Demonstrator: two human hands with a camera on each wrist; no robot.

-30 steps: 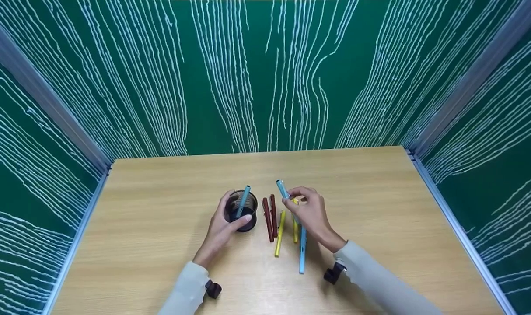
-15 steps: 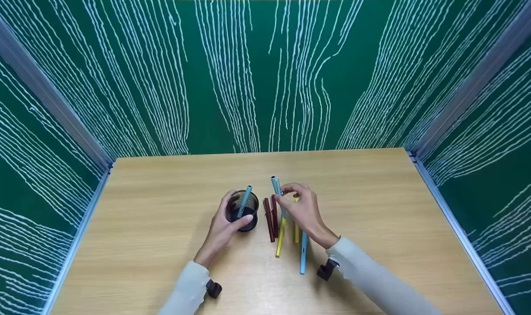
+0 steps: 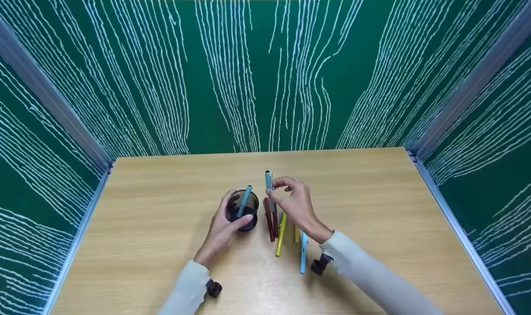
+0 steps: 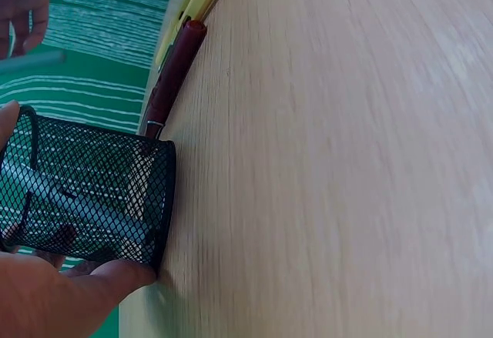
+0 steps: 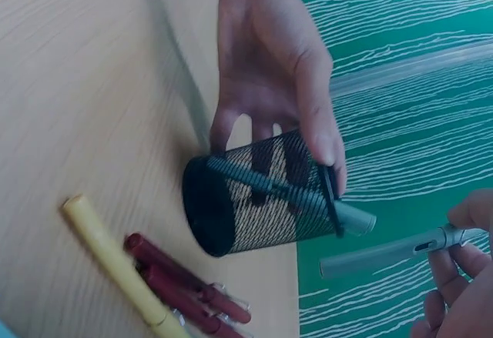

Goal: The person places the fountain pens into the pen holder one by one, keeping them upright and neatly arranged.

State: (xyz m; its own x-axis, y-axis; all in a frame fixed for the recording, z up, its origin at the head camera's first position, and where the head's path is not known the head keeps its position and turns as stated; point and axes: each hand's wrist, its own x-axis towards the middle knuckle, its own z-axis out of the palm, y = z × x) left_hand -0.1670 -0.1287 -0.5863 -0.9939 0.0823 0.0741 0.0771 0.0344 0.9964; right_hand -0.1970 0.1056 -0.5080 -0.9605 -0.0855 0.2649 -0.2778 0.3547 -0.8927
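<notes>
My left hand (image 3: pixel 221 227) is curled round a black mesh cup (image 4: pixel 92 188) standing on the table, thumb at the rim. One teal pen (image 3: pixel 245 200) leans inside the cup, its end above the rim. My right hand (image 3: pixel 295 205) pinches a second teal pen (image 5: pixel 377 257) between thumb and fingers, raised off the table just right of the cup and not touching it. Below and beside that hand lie two dark red pens (image 3: pixel 269 221), two yellow pens (image 3: pixel 280 236) and a light blue pen (image 3: pixel 303 253); the hand partly covers some of them.
The wooden table (image 3: pixel 160 197) runs to a green back wall (image 3: pixel 265 78) with white wavy lines. Similar green panels stand at both sides, joined by metal posts. A small black device (image 3: pixel 213 288) is strapped at the left wrist, another (image 3: pixel 321 264) at the right.
My right hand has moved left towards the cup with the teal pen, which now stands more upright. The left hand and cup have stayed in place.
</notes>
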